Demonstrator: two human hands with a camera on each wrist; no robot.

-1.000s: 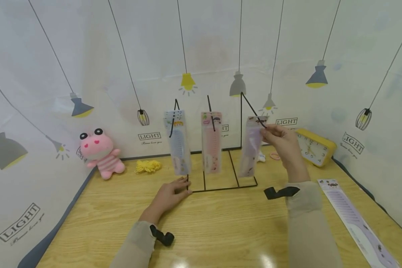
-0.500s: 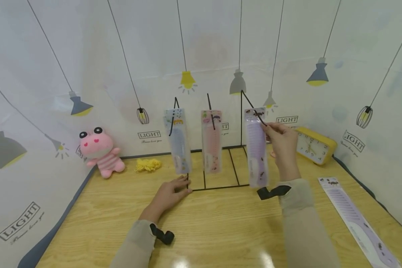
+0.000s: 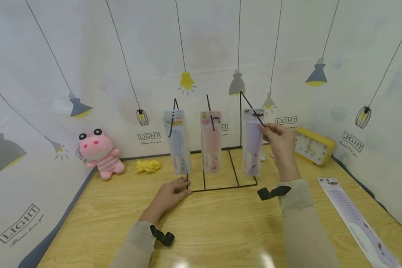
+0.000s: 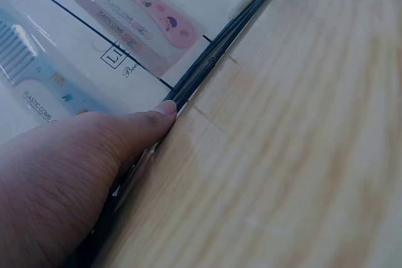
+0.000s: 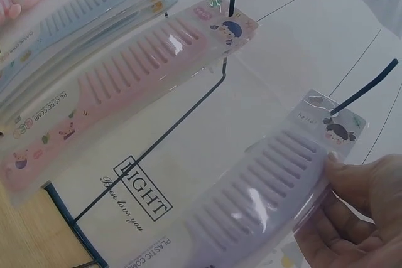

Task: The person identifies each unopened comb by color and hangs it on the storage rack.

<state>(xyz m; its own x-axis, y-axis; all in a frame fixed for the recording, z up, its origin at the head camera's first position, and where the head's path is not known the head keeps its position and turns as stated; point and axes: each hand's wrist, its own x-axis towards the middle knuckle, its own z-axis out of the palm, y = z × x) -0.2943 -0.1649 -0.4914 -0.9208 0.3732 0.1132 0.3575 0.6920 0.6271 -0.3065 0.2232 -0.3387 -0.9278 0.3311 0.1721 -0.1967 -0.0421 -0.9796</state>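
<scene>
My right hand (image 3: 282, 143) pinches the edge of a purple comb in a clear packet (image 3: 252, 143) near the tip of the rack's right hook. In the right wrist view, the hook passes through the header of this purple packet (image 5: 264, 186). My left hand (image 3: 169, 195) presses on the front left corner of the black wire rack (image 3: 221, 189), fingers fairly straight. The left wrist view shows its thumb (image 4: 147, 123) on the base rod; the other fingers are hidden. Packeted blue combs (image 3: 177, 145) hang on the left hook, pink ones (image 3: 211, 143) on the middle hook.
Another purple comb packet (image 3: 355, 219) lies on the table at the right. Behind my right hand stands a yellow alarm clock (image 3: 315, 146). A pink plush toy (image 3: 102, 152) and a yellow yarn bundle (image 3: 148, 166) are at the back left, before the lamp-printed backdrop (image 3: 120, 67).
The purple packet has gone from tilted to hanging straighter on the right hook, after swinging forward and then back. My right hand moved slightly left. The left hand stayed put.
</scene>
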